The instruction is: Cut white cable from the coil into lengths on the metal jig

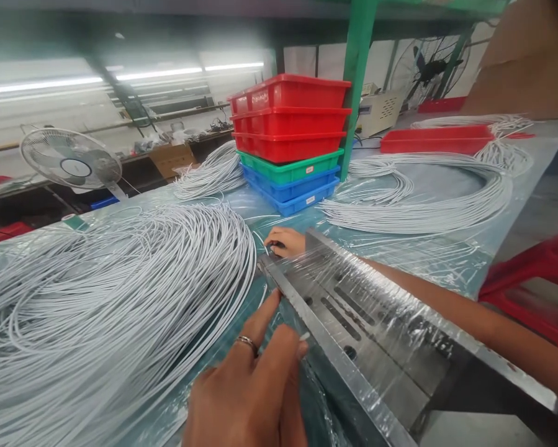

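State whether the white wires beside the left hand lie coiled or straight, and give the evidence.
Coiled: the white wires sweep in big curved loops.

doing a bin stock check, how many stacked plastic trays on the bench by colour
red plastic trays: 3
green plastic tray: 1
blue plastic trays: 2
total in the stack: 6
one more red tray lies apart to the right.

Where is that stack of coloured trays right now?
In the head view the stack of trays stands at the far middle of the table, against the green post, between two bundles of white wire.
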`<state>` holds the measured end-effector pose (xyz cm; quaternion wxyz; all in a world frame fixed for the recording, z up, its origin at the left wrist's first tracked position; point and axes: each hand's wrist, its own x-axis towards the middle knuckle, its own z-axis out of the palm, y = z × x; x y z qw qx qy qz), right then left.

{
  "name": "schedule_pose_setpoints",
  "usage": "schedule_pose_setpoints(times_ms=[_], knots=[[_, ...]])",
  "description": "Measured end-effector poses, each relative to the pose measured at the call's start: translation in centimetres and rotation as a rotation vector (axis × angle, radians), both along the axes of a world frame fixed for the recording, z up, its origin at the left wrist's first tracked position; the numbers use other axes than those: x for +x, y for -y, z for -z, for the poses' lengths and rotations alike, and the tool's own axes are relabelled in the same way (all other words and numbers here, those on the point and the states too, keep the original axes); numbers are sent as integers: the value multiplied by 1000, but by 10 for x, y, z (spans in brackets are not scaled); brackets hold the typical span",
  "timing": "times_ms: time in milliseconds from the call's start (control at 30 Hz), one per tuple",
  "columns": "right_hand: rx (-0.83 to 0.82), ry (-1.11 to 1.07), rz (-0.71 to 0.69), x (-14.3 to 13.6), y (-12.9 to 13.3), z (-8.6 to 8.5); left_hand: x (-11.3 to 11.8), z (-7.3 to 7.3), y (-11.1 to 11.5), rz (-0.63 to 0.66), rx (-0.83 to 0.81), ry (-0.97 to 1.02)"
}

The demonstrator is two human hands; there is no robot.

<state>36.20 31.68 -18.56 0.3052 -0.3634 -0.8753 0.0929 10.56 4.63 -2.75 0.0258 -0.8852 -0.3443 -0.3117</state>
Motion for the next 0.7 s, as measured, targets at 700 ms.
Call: schedule_pose_setpoints(times_ms=[700], knots=[[-38, -28, 17, -1, 4, -4, 7, 13, 5, -34, 7, 133]])
